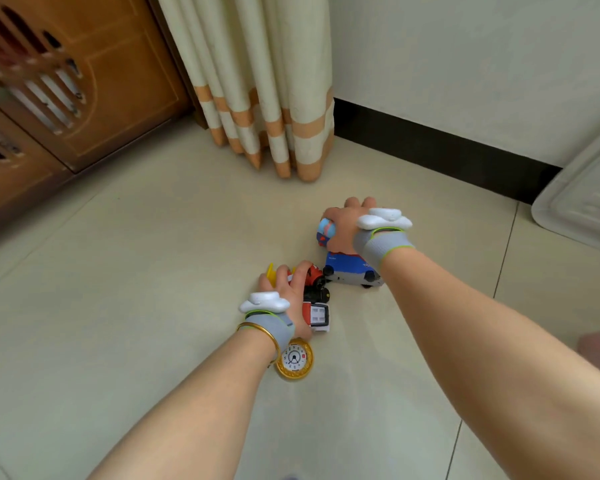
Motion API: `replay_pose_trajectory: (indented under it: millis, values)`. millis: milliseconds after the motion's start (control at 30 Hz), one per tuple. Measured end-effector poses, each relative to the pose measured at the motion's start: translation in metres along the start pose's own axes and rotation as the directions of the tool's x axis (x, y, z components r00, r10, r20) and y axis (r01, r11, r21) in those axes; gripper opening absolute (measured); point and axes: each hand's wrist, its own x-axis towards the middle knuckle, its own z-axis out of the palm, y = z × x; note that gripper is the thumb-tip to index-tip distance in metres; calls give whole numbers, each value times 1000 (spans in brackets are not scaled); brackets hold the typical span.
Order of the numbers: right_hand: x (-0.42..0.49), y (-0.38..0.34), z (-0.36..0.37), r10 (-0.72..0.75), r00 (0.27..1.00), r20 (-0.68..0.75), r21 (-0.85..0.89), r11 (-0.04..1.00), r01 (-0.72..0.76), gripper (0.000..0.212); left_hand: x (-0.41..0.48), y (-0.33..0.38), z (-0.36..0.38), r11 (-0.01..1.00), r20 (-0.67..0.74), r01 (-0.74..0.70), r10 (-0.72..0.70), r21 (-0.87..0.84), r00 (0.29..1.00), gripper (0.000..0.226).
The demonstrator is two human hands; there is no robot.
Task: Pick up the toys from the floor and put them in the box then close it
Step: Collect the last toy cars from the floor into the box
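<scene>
1. Head view: both arms reach down to a cluster of toys on the tiled floor (153, 271), near the curtain (264, 98).
2. The left hand (286, 289) has its grip closed on the red toy vehicle (315, 278), thumb on top. A yellow piece (271, 271) shows just past its fingers.
3. The right hand (345, 226) has its grip curled round the blue round toy (326, 232).
4. The blue and white toy car (349, 270) lies on the floor under the right wrist, touching the red toy vehicle.
5. A red and white toy (317, 315) lies beside the left wrist, and a gold toy clock (294, 360) lies on the floor partly under that wrist.
6. A translucent plastic part (582, 202) stands at the right edge, well apart from the toys. I cannot tell whether it is the box or its lid.
7. A wooden cabinet (66, 91) stands at the left.
</scene>
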Motion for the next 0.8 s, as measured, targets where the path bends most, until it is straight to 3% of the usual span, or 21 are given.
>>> replay_pose_trajectory:
  millis: [400, 600, 800]
  values:
    - [-83, 76, 46, 251, 968, 25, 188, 950, -251, 45, -34, 56, 11, 995, 96, -84, 89, -57, 991, 93]
    - [-161, 101, 83, 508, 854, 113, 300, 802, -517, 42, -73, 90, 36, 990, 145, -136, 141, -44, 979, 97]
    - [-223, 105, 125, 651, 737, 182, 440, 617, -653, 31, -102, 102, 55, 980, 269, -158, 186, -121, 945, 93]
